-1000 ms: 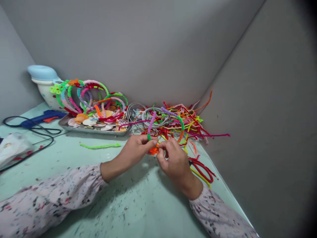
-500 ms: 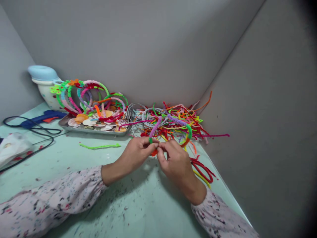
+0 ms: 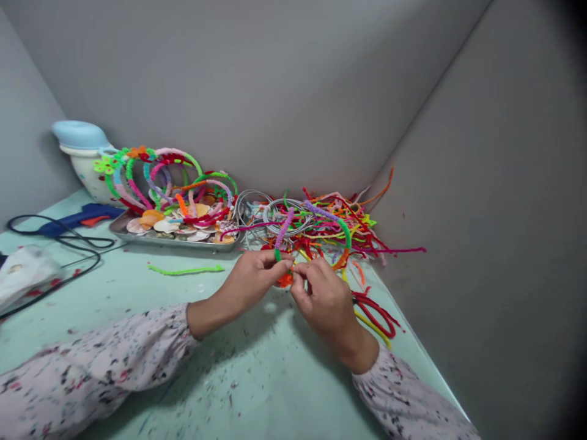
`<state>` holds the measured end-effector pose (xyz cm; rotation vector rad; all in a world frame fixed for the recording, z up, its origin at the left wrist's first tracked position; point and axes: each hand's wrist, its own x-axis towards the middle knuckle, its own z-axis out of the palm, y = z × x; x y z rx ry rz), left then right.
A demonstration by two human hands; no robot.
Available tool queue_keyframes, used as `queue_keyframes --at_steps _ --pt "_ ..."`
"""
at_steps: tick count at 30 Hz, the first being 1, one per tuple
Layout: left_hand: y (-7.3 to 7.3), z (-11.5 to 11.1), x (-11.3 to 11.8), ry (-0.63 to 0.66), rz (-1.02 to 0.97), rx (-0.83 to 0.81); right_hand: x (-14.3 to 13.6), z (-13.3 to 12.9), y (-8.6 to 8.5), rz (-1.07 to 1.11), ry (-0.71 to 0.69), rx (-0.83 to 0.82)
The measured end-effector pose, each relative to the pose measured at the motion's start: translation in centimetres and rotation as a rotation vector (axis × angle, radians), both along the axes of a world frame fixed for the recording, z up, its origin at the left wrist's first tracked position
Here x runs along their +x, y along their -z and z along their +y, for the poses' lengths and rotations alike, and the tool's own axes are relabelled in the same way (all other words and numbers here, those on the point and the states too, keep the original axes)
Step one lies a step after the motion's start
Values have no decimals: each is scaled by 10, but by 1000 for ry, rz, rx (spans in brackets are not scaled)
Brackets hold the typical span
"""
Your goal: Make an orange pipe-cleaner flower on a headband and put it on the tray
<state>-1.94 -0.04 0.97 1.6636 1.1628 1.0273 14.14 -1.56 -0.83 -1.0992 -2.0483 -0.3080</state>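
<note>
Between my two hands is a curved hoop wrapped in pipe cleaner [image 3: 345, 233], with purple, green and orange stretches; its purple and green left end rises from behind my left fingers. My left hand [image 3: 250, 282] pinches that left side of the hoop. Close against it, my right hand [image 3: 323, 298] pinches at the lower part with thumb and forefinger, and the exact spot is hidden by the fingers. A fuzzy orange piece [image 3: 285, 280] shows just below the fingertips, between the hands.
A metal tray [image 3: 172, 242] holds shells and several pipe-cleaner hoops [image 3: 160, 153]. Right of it lie wire coils [image 3: 284, 219] and a heap of pipe cleaners [image 3: 362, 214]. One green pipe cleaner [image 3: 186, 271], a blue glue gun [image 3: 76, 219] with black cord and red loops [image 3: 378, 315] lie on the table.
The hoop has tilted slightly, its purple left end shifting a little left and up. Both hands keep their pinch in nearly the same place.
</note>
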Motion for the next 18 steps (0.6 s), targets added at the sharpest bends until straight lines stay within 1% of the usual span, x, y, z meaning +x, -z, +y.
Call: queue_keyframes --at_steps 4,7,9,11,14,18 --pt "-1 0 0 -4 -5 -6 1 -1 0 -33 -28 -2" --pt "-1 2 -1 11 -29 -16 2 -4 -5 13 -80 -77" --pt "0 3 -2 12 -59 -29 3 -6 -10 58 -87 -114" --pt "0 3 -2 0 -81 -35 5 -7 -15 75 -36 -114" --pt "0 3 -2 -28 -78 -32 6 -8 -17 28 48 -94" --pt "2 3 0 -24 -73 -6 4 -10 -15 -65 70 -90"
